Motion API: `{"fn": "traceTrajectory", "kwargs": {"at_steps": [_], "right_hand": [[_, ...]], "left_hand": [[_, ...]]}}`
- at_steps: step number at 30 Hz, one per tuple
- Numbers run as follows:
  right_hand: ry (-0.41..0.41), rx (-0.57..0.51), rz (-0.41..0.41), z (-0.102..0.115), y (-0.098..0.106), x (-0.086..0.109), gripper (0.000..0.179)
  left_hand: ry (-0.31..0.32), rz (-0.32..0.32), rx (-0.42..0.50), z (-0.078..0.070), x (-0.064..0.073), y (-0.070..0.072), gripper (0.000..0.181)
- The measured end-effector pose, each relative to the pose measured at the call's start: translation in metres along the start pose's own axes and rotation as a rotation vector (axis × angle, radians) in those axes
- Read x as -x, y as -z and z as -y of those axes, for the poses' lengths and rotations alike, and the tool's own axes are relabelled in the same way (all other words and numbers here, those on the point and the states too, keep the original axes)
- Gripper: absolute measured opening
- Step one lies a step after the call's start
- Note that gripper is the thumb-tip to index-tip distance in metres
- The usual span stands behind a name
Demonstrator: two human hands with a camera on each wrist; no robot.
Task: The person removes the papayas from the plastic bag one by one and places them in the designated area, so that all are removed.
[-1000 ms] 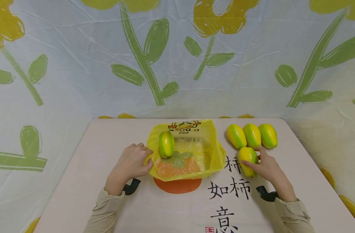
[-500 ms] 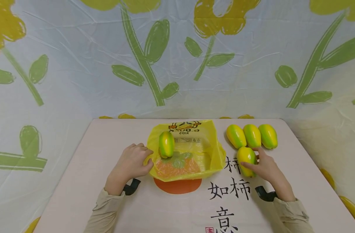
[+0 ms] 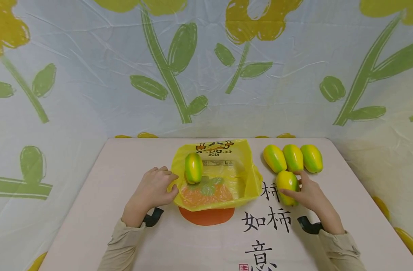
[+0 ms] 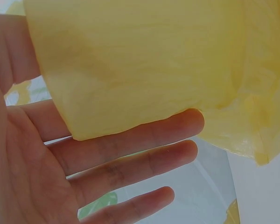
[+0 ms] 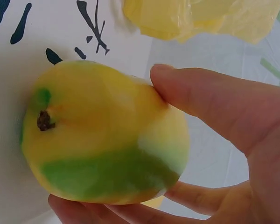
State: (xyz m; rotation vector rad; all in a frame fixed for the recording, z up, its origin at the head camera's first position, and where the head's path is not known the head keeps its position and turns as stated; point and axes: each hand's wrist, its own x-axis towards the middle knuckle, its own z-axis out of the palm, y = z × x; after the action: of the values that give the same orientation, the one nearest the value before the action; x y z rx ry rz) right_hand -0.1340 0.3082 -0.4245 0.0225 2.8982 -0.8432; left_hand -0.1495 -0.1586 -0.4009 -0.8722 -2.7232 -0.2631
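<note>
My right hand (image 3: 311, 192) grips a yellow-and-green papaya (image 3: 286, 187) by its sides, thumb on one side and fingers on the other. In the right wrist view the papaya (image 5: 102, 135) shows a dark stem end and sits against the white tabletop. At the left edge of a yellow plastic bag (image 3: 240, 180), my left hand (image 3: 155, 186) props the film. Straight fingers (image 4: 130, 140) lie along the bag's edge in the left wrist view, the thumb partly covered by the film. Another papaya (image 3: 193, 168) rests in the bag, toward its left side.
Three papayas stand in a row at the back right: a left one (image 3: 274, 158), a middle one (image 3: 293, 157) and a right one (image 3: 312, 158). The pale tabletop (image 3: 186, 248) bears black brush characters and an orange print. A flowered curtain (image 3: 277, 101) closes off the back.
The right hand and the papaya in it have shifted very slightly left since one second ago. The left hand and the bag have stayed in place.
</note>
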Motion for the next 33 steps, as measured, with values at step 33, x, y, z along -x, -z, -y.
{"fn": "traceTrajectory", "kwargs": {"at_steps": [33], "right_hand": [[0.153,-0.010,-0.116,0.026,0.019,-0.002,0.068]], "left_hand": [[-0.001,-0.010,-0.004,0.000,0.000,0.001,0.020]]}}
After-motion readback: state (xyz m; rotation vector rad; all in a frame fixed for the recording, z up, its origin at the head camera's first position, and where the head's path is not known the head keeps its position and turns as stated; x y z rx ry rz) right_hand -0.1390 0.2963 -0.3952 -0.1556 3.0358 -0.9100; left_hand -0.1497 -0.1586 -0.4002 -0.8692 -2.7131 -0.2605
